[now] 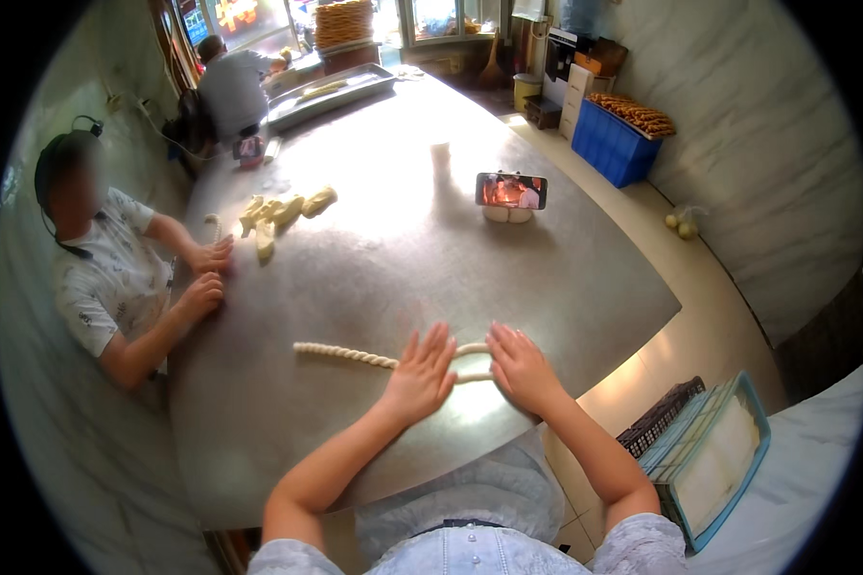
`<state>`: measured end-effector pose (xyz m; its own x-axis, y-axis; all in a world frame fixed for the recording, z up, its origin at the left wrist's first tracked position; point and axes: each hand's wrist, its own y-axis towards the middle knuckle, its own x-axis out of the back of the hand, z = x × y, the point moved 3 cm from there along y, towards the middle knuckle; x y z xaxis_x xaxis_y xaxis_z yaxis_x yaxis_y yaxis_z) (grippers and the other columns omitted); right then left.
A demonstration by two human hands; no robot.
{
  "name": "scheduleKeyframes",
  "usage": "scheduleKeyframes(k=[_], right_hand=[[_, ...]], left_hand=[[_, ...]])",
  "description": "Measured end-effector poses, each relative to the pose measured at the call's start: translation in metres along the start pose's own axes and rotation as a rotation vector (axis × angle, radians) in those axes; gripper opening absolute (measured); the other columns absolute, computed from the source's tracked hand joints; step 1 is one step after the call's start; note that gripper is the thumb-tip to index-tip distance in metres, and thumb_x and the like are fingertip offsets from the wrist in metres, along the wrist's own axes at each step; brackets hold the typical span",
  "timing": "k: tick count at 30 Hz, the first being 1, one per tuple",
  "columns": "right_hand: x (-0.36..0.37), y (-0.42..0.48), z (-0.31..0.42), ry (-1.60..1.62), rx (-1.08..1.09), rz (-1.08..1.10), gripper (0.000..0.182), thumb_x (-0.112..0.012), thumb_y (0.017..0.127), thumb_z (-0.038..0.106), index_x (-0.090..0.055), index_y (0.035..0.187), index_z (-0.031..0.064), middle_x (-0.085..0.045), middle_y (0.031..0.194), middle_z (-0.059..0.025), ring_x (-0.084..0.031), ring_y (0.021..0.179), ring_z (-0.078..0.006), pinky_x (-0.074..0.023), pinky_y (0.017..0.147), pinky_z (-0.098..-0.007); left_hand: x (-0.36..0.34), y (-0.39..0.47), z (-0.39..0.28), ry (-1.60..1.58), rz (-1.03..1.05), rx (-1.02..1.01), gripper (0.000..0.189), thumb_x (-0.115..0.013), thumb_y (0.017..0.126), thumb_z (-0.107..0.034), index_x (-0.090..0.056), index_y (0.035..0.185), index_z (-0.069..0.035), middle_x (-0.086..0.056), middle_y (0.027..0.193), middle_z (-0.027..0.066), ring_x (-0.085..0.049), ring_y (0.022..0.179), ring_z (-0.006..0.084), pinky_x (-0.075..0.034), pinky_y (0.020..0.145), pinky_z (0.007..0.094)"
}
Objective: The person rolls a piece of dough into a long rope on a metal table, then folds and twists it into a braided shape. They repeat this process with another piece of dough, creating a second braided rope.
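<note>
A pale dough rope (349, 353) lies across the steel table, its left stretch twisted into a tight spiral. My left hand (421, 374) rests flat on it, palm down, where the twist meets two separate strands. Between my hands the upper strand (472, 349) bows slightly, and the lower strand (475, 377) runs nearly straight. My right hand (526, 368) also lies palm down, over the right end of the strands, hiding that end. Both hands have straightened fingers and press on the dough without gripping it.
Dough pieces (277, 214) lie at the table's (374, 287) left, near a co-worker's hands (208, 273). A phone (510, 191) on a stand and a cup (440, 154) stand farther back. Stacked trays (715, 460) are at lower right; a blue crate (613, 147) holds fried twists.
</note>
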<state>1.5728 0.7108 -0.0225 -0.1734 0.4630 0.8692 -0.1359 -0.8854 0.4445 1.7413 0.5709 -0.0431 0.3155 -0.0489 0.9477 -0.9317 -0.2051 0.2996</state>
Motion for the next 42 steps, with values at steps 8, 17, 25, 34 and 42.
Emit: scheduleKeyframes(k=[8,17,25,34,42], right_hand=[[0.002,-0.023,0.001,0.121,-0.122,0.088,0.02,-0.066,0.093,0.017,-0.07,0.109,0.0052,-0.073,0.115,-0.0097,-0.067,0.112,-0.0278,-0.0533,0.097,-0.0437],[0.016,-0.041,0.017,0.048,0.205,-0.155,0.02,-0.065,0.092,0.013,-0.069,0.111,0.0063,-0.071,0.1,-0.0095,-0.067,0.093,-0.0305,-0.0528,0.084,-0.0441],[-0.009,0.01,-0.002,-0.096,-0.106,-0.143,0.02,-0.062,0.094,0.015,-0.068,0.11,0.0059,-0.069,0.103,-0.0113,-0.065,0.098,-0.031,-0.0499,0.09,-0.0455],[0.004,-0.037,0.015,0.118,0.016,-0.024,0.017,-0.065,0.094,0.016,-0.069,0.106,0.0052,-0.069,0.103,-0.0095,-0.066,0.099,-0.0282,-0.0528,0.087,-0.0448],[0.001,-0.02,0.014,-0.028,0.118,-0.02,0.02,-0.063,0.095,0.016,-0.067,0.111,0.0037,-0.065,0.13,-0.012,-0.06,0.123,-0.0299,-0.0468,0.106,-0.0426]], left_hand=[[-0.004,-0.023,-0.033,-0.341,-0.168,0.315,0.02,-0.059,0.097,-0.01,-0.054,0.115,-0.002,-0.053,0.145,0.0302,-0.048,0.139,0.0444,-0.027,0.121,0.0602],[0.008,-0.065,-0.05,-0.27,0.08,0.022,0.055,-0.059,0.098,-0.022,-0.044,0.144,0.005,-0.04,0.158,0.0251,-0.036,0.149,0.0408,-0.025,0.123,0.0557],[-0.007,0.03,-0.004,-0.024,-0.193,0.155,0.045,-0.054,0.1,-0.018,-0.046,0.139,0.005,-0.044,0.154,0.028,-0.039,0.146,0.0433,-0.017,0.125,0.058],[-0.009,-0.044,-0.052,-0.308,-0.155,0.17,0.028,-0.058,0.096,-0.008,-0.053,0.12,0.005,-0.05,0.146,0.0324,-0.046,0.139,0.0478,-0.032,0.118,0.0598],[0.003,-0.015,-0.032,-0.18,0.105,-0.023,0.058,-0.055,0.1,-0.029,-0.044,0.146,0.005,-0.034,0.162,0.0262,-0.027,0.154,0.0398,-0.021,0.125,0.0546]])
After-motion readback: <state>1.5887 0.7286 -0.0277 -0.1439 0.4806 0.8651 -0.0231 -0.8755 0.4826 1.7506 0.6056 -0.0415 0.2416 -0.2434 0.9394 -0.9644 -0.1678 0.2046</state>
